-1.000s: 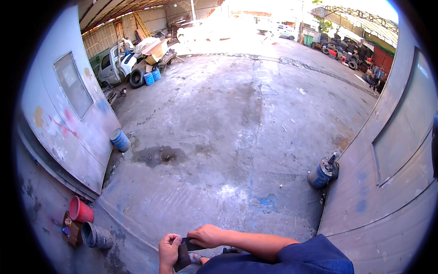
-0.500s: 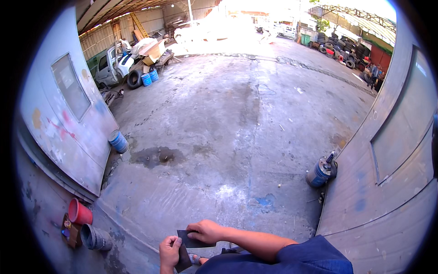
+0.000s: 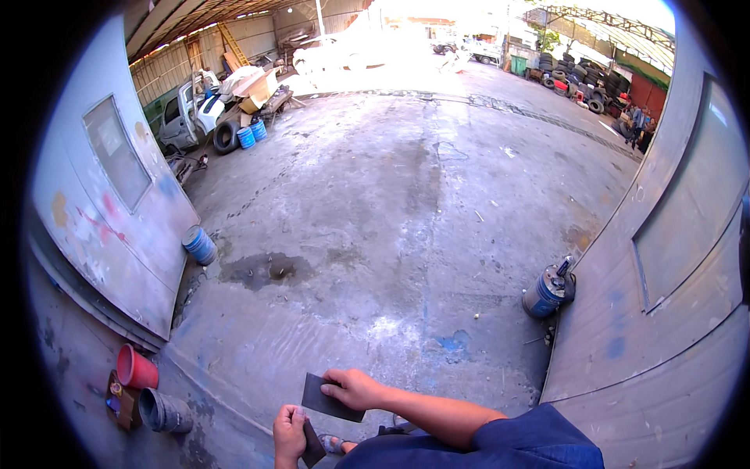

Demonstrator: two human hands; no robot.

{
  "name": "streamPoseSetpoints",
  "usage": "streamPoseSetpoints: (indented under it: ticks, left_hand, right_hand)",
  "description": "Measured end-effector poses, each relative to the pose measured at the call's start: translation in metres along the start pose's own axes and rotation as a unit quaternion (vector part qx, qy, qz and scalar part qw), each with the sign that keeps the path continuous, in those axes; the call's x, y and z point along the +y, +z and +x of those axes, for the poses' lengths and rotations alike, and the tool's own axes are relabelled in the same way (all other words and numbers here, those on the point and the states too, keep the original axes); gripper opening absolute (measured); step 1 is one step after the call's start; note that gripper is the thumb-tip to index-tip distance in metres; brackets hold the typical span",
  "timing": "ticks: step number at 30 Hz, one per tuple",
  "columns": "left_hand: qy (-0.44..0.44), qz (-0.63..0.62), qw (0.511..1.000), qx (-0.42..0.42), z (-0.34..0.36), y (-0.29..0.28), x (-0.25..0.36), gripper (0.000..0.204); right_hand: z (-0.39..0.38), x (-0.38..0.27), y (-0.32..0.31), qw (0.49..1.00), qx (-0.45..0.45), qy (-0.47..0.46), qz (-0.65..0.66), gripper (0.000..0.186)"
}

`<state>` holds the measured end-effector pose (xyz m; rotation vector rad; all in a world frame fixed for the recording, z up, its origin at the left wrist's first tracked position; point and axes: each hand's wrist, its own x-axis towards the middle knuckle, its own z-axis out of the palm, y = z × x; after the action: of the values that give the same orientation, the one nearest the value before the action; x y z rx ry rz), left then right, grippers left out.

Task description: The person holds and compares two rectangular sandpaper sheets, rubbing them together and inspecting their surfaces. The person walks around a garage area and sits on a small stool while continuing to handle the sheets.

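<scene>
The right hand (image 3: 351, 388), near six o'clock in the view, pinches a dark sheet (image 3: 324, 401) by its upper edge, thumb and fingers closed on it. The left hand (image 3: 290, 434), closer to seven o'clock, grips a smaller dark piece (image 3: 314, 449) between thumb and fingers. The hands are apart but near each other; whether the sheet and the piece touch, I cannot tell. Below them, toward six o'clock, a sandal (image 3: 330, 444) shows beside the dark blue clothing (image 3: 516, 445).

Farther out, at eight o'clock, a red bucket (image 3: 137, 367) stands near a grey bucket (image 3: 166, 411), with a cardboard box (image 3: 123, 412) next to them. A blue can (image 3: 200, 245) sits at nine o'clock by the left door (image 3: 78, 164), and a blue drum (image 3: 542, 297) near four, by the right door (image 3: 687, 242). A dark wet patch (image 3: 258, 271) marks the concrete floor (image 3: 469, 203) past eight. At ten o'clock are a vehicle cab (image 3: 181, 125) and a tyre (image 3: 226, 137); piled tyres (image 3: 590, 82) lie toward two.
</scene>
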<state>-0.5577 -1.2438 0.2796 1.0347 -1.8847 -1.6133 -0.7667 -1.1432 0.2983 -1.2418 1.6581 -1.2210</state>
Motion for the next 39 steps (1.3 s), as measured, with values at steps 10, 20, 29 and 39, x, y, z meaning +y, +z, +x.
streamPoseSetpoints:
  ticks: [10,20,29,39]
  left_hand:
    - [0.008,-0.067,0.997,-0.021,0.011,0.002,-0.021,0.031]
    - [-0.019,-0.161,0.983,-0.086,0.012,0.025,0.01,0.022]
    - [-0.102,-0.1,0.978,-0.154,0.026,0.013,-0.011,0.022]
    - [-0.116,-0.174,0.972,-0.111,0.057,-0.066,-0.033,0.024]
  right_hand:
    - [0.006,0.011,-0.001,0.997,0.072,-0.004,0.031,0.029]
    - [0.012,0.012,0.001,0.987,0.132,0.01,0.092,0.028]
    - [0.012,0.006,0.013,0.996,0.092,0.009,-0.016,0.031]
    - [0.04,-0.005,0.058,0.997,0.03,0.0,-0.074,0.03]
